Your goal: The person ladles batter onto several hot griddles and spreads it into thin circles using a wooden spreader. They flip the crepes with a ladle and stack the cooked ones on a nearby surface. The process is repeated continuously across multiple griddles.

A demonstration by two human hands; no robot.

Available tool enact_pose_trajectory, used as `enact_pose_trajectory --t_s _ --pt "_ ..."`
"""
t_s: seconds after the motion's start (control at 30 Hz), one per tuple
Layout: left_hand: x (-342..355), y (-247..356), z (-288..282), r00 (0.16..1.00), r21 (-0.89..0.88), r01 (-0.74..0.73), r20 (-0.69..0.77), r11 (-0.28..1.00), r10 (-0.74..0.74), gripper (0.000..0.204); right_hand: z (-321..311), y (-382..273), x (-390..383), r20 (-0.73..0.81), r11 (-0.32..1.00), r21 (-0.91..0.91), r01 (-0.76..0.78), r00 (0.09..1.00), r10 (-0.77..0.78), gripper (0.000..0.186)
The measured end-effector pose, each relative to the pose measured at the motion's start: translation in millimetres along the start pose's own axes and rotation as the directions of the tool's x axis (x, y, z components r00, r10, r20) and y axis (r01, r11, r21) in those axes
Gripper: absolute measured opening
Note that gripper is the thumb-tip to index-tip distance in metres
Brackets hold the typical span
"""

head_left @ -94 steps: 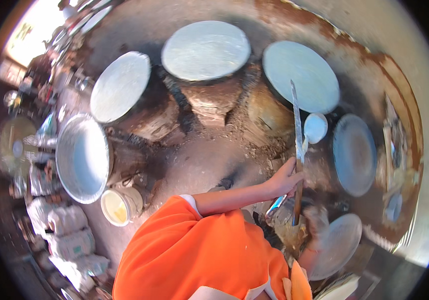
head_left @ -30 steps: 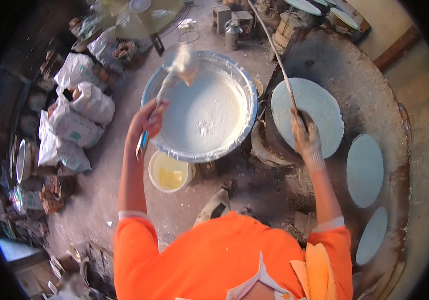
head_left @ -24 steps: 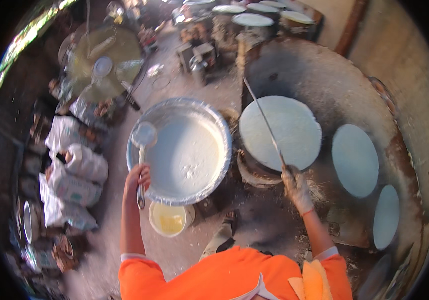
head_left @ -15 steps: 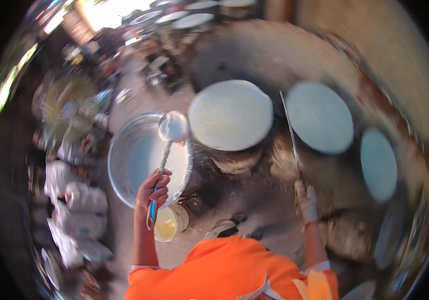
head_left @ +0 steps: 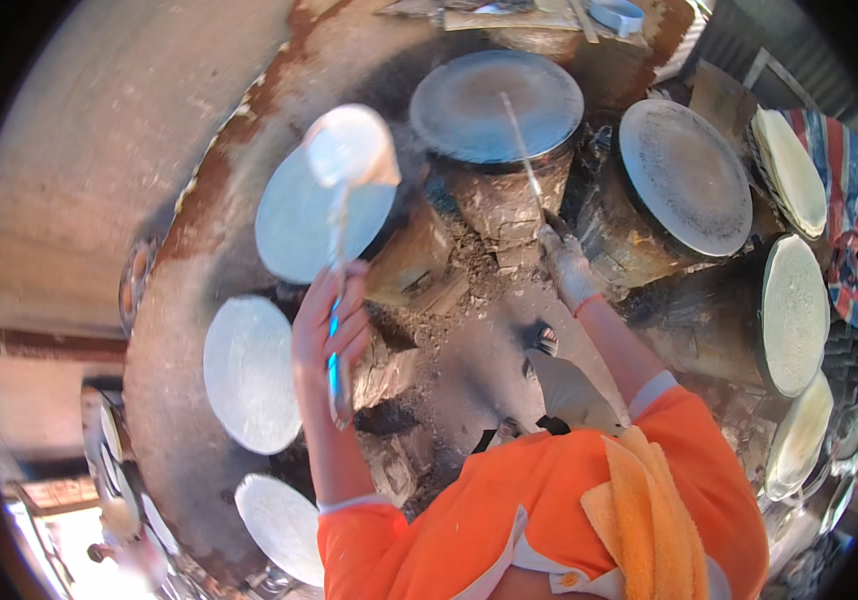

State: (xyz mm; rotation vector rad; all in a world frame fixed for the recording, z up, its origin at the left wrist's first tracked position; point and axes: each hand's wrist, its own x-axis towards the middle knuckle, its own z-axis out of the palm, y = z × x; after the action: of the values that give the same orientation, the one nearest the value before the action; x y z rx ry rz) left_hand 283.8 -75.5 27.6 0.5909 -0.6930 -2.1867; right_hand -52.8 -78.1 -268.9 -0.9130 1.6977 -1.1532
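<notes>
My left hand (head_left: 331,325) is wrapped round the handle of a raised ladle (head_left: 347,145), its bowl coated in pale batter, in front of a griddle coated white (head_left: 289,220). My gloved right hand (head_left: 567,260) grips a long thin stick or blade (head_left: 522,145), whose far end lies over the bare, darkened round griddle (head_left: 489,85) at the top centre. Whether that end touches the surface, I cannot tell. Right of it stands a speckled griddle (head_left: 686,172). My orange sleeves and a yellow cloth fill the lower middle.
More coated griddles (head_left: 252,372) stand in an arc on both sides, on soot-stained drums (head_left: 679,330). Thin pale rounds (head_left: 789,170) are stacked beside a striped cloth (head_left: 847,225). A blue-grey ring-shaped object (head_left: 614,17) sits at the back. A plastered wall (head_left: 79,180) runs along the left.
The view has swung away from the batter basin and sacks to other griddles. My left hand has lifted the ladle from over the basin; my right hand still holds the stick.
</notes>
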Motion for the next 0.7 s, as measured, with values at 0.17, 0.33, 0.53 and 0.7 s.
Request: enact_pose_trajectory --t_s 0.17,0.33,0.53,0.7 --pt "213 -43 46 0.959 -0.178 0.283 0.089 0.942 -0.271 0.028 -16 7 75 -0.184 0.992 0.123 0.016 0.983 0.007 0.038" --pt "383 -99 -36 0.915 0.983 -0.074 0.135 -0.170 0.380 0.026 0 7 124 -0.212 0.958 0.205 0.199 0.965 -0.156 0.036" --pt "411 -91 -61 0.950 0.737 -0.054 0.245 -0.674 0.192 0.022 2 -67 110 -0.194 0.890 0.446 -0.092 0.961 0.197 0.034" --pt "447 -78 -48 0.925 0.842 -0.035 0.231 -0.538 0.301 0.022 -10 -107 93 -0.473 0.897 0.370 0.239 0.880 -0.040 0.026"
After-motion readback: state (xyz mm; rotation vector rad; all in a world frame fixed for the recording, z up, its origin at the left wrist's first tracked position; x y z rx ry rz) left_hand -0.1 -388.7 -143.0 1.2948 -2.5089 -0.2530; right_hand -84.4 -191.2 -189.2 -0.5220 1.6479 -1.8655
